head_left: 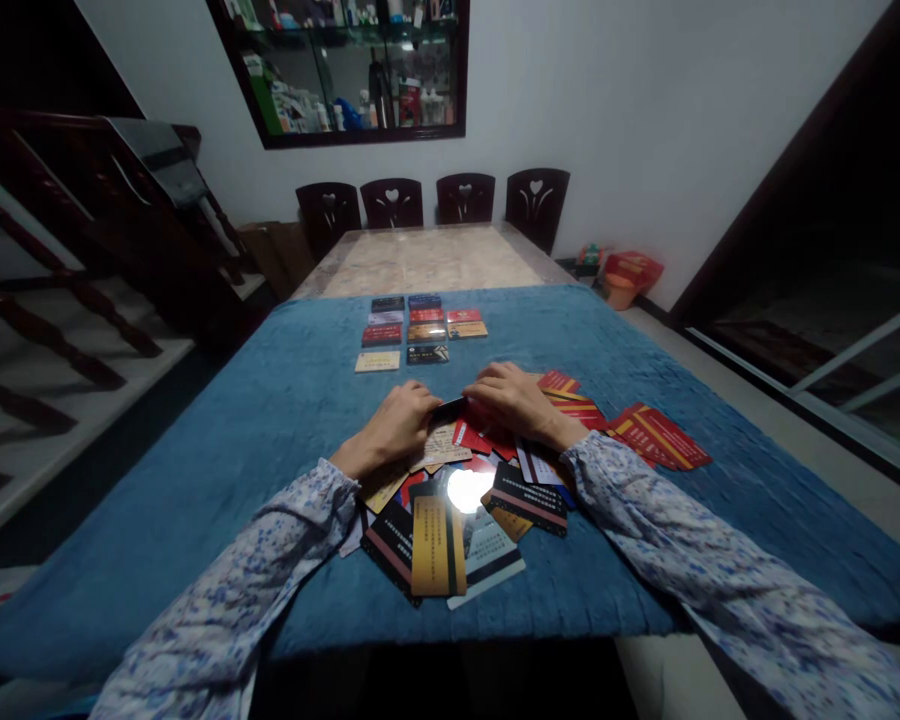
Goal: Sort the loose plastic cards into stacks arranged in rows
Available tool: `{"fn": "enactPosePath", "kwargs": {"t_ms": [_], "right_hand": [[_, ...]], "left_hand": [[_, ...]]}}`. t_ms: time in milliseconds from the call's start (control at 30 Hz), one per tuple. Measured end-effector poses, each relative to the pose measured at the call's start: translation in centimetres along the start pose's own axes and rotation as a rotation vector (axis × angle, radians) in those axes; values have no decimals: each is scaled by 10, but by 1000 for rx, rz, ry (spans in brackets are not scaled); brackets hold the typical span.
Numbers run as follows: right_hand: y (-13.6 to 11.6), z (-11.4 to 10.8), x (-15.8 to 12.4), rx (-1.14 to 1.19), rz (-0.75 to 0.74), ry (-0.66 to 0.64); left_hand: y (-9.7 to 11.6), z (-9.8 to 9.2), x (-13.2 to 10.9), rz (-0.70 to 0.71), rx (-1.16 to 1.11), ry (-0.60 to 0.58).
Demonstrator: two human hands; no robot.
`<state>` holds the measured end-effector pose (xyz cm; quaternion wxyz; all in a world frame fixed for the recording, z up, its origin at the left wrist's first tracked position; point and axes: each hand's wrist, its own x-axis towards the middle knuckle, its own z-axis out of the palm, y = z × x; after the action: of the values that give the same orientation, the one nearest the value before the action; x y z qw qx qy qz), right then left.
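Note:
A loose heap of plastic cards (450, 520) in black, gold, red and white lies on the blue cloth (195, 470) in front of me. My left hand (394, 425) and my right hand (517, 400) rest on the far side of the heap, fingers curled, both pinching the ends of a dark card (450, 406) between them. Further out, several cards (412, 330) lie laid out in neat rows. A fan of red cards (656, 435) lies to the right of my right wrist.
The blue cloth covers the near half of a long marble table (427, 260). Several dark chairs (431, 200) stand at its far end. A wooden staircase (60, 270) rises on the left and a glass cabinet (352, 65) hangs on the wall.

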<state>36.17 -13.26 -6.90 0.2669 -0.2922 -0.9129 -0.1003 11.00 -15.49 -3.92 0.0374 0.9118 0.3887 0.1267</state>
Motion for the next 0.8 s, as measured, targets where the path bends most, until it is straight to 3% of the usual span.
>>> {"fn": "enactPosePath", "kwargs": {"t_ms": [433,800], "right_hand": [[1,14,3,21,96,9],[-3,11,7,60,305,-65]], "left_hand": [[0,-5,-2,-43,-144,25],[-6,3,-2,-71,-169,97]]}}
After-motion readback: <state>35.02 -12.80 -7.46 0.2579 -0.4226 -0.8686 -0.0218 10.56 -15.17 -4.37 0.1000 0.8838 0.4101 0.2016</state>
